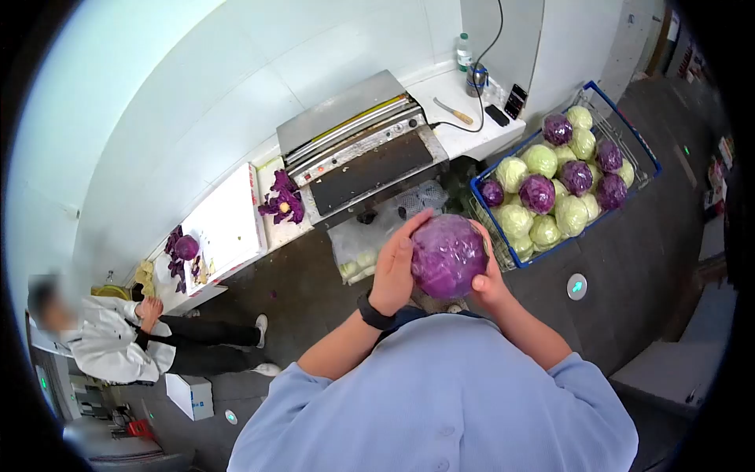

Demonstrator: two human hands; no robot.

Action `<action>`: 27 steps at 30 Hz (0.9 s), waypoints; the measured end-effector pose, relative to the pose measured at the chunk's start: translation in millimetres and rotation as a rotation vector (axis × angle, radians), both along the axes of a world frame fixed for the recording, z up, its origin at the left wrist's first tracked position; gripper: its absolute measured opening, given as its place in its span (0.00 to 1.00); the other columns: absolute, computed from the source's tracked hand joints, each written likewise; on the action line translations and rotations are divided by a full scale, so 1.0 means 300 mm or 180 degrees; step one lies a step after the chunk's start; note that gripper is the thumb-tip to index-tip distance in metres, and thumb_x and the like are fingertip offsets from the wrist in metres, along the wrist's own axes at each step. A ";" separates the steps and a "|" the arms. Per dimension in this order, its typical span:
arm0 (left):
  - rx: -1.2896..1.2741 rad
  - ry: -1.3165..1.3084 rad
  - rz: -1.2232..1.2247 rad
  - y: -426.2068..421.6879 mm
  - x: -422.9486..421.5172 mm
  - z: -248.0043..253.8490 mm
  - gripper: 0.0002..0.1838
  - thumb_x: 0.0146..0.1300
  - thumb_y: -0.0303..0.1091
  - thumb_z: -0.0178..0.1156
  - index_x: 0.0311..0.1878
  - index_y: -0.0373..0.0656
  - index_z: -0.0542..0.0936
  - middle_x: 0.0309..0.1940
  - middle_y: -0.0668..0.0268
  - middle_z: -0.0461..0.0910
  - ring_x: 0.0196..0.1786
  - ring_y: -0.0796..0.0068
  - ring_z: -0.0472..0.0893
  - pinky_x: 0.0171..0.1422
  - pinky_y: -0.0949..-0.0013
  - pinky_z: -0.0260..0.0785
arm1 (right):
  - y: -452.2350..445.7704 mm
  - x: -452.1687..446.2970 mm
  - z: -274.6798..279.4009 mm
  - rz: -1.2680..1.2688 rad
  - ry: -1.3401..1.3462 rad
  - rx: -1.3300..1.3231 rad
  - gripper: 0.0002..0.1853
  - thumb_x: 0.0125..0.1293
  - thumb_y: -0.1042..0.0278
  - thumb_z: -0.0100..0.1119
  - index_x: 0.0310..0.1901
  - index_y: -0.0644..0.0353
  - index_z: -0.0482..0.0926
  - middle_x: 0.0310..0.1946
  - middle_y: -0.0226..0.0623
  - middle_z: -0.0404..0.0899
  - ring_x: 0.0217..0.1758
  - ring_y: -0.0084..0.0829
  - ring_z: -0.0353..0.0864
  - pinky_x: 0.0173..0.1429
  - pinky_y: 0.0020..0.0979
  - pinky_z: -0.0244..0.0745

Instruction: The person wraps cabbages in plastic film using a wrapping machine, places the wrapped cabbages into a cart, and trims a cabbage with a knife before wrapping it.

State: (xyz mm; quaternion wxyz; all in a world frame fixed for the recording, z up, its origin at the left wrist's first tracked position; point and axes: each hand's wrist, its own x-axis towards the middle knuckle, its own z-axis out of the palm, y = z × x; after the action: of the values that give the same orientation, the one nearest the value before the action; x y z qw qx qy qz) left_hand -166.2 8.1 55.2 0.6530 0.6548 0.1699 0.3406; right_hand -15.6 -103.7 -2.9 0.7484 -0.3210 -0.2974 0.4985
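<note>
Between my two hands I hold a red cabbage (448, 258), glossy as if wrapped in clear film, in front of my body. My left hand (395, 271) presses against its left side, fingers reaching up along it. On the opposite side, my right hand (491, 271) grips it with the thumb on the front. Ahead of the cabbage stands a film wrapping machine (362, 149) with a dark flat plate (371, 175). To the right is a blue-rimmed shopping cart (646, 149) heaped with red cabbages (538, 193) and green cabbages (541, 160).
Loose purple leaves (283, 198) lie left of the machine, beside a white box (228, 224). A bottle (463, 53), a curved knife (454, 111) and a phone (515, 102) rest on the right counter. A plastic bag (354, 245) sits below. Another person (118, 338) stands at left.
</note>
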 end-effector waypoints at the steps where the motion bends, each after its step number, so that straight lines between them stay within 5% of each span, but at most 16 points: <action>1: -0.0147 -0.0090 -0.0281 0.019 -0.008 0.008 0.37 0.81 0.59 0.40 0.74 0.33 0.68 0.73 0.54 0.70 0.72 0.62 0.71 0.78 0.61 0.58 | -0.005 0.002 0.015 0.0091 -0.0113 0.0051 0.70 0.40 0.38 0.83 0.79 0.56 0.48 0.72 0.42 0.60 0.76 0.40 0.65 0.78 0.45 0.64; 4: -0.0497 -0.0487 -0.1105 0.069 -0.009 0.003 0.39 0.80 0.60 0.38 0.77 0.34 0.63 0.78 0.54 0.62 0.77 0.63 0.66 0.81 0.60 0.58 | -0.019 -0.016 0.038 0.0453 0.0129 0.0082 0.71 0.38 0.37 0.83 0.78 0.57 0.48 0.73 0.42 0.59 0.76 0.40 0.64 0.78 0.45 0.64; 7: -0.1839 -0.0921 -0.1577 0.080 0.013 -0.059 0.33 0.82 0.52 0.43 0.79 0.37 0.61 0.79 0.55 0.60 0.79 0.64 0.63 0.82 0.59 0.57 | -0.035 -0.041 0.028 0.0781 0.0689 -0.0007 0.69 0.39 0.36 0.83 0.78 0.57 0.51 0.73 0.42 0.61 0.76 0.41 0.66 0.78 0.47 0.65; 12: -0.0484 0.0171 0.0069 0.088 -0.011 -0.148 0.23 0.82 0.39 0.45 0.74 0.39 0.68 0.73 0.57 0.70 0.74 0.66 0.69 0.80 0.62 0.56 | -0.061 -0.015 -0.092 0.0941 0.1337 0.0000 0.59 0.44 0.31 0.78 0.73 0.60 0.66 0.69 0.43 0.73 0.71 0.44 0.73 0.77 0.50 0.68; 15: 0.0557 0.0128 0.0712 0.041 -0.050 -0.042 0.20 0.80 0.31 0.45 0.69 0.35 0.73 0.70 0.55 0.73 0.72 0.62 0.72 0.79 0.61 0.58 | -0.063 0.012 -0.106 0.0573 0.0879 -0.0032 0.60 0.50 0.19 0.63 0.75 0.56 0.62 0.72 0.44 0.68 0.74 0.47 0.70 0.77 0.56 0.66; 17: 0.1307 0.0024 0.0765 0.005 -0.078 0.033 0.20 0.80 0.30 0.44 0.67 0.33 0.74 0.70 0.52 0.72 0.74 0.60 0.71 0.80 0.61 0.58 | -0.062 0.018 -0.122 0.0444 0.1058 -0.0076 0.60 0.49 0.22 0.67 0.76 0.55 0.61 0.72 0.43 0.68 0.74 0.47 0.70 0.77 0.55 0.67; 22: 0.1072 0.0101 0.0538 -0.087 0.028 0.073 0.35 0.77 0.48 0.52 0.78 0.33 0.61 0.74 0.50 0.68 0.75 0.60 0.69 0.80 0.60 0.56 | -0.031 0.005 -0.045 0.0182 0.0707 -0.0012 0.64 0.46 0.39 0.81 0.78 0.55 0.53 0.73 0.42 0.64 0.75 0.41 0.67 0.78 0.47 0.66; 27: -0.0089 -0.0152 -0.0873 0.086 0.025 0.005 0.35 0.78 0.50 0.52 0.78 0.34 0.62 0.77 0.54 0.65 0.77 0.62 0.67 0.80 0.59 0.58 | -0.025 0.027 0.059 0.0164 0.0196 -0.0052 0.66 0.42 0.45 0.85 0.79 0.53 0.51 0.72 0.39 0.61 0.76 0.39 0.64 0.77 0.42 0.64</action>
State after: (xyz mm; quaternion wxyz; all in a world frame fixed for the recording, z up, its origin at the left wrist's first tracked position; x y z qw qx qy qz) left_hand -158.6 33.8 56.8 0.7063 0.6545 0.0679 0.2612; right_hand -7.3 -111.3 14.8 0.7415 -0.3038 -0.2783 0.5296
